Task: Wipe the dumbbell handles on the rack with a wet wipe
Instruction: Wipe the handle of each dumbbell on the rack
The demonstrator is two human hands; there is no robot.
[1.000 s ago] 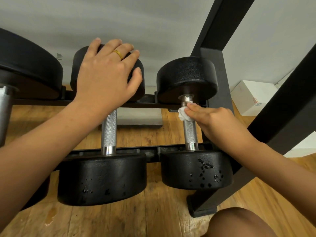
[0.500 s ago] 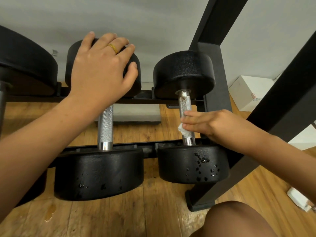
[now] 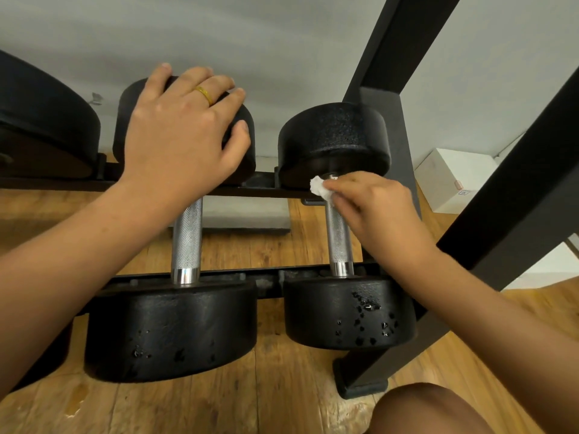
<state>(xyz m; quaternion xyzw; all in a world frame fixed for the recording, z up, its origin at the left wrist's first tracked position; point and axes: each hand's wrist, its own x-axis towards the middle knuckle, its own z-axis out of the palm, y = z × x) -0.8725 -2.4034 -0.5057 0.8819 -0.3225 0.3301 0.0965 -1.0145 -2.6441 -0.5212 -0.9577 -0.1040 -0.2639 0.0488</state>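
Right grip (image 3: 379, 211) apparently around wet wipe (image 3: 318, 187)

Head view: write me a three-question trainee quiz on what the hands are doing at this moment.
1. True or false: the right hand pinches the wipe at the far end of the right handle.
2. The left hand rests on: A) the middle dumbbell's far head; B) the middle handle; C) the floor.
3. Which hand wears the ring?
Key: 1 true; 2 A; 3 left.
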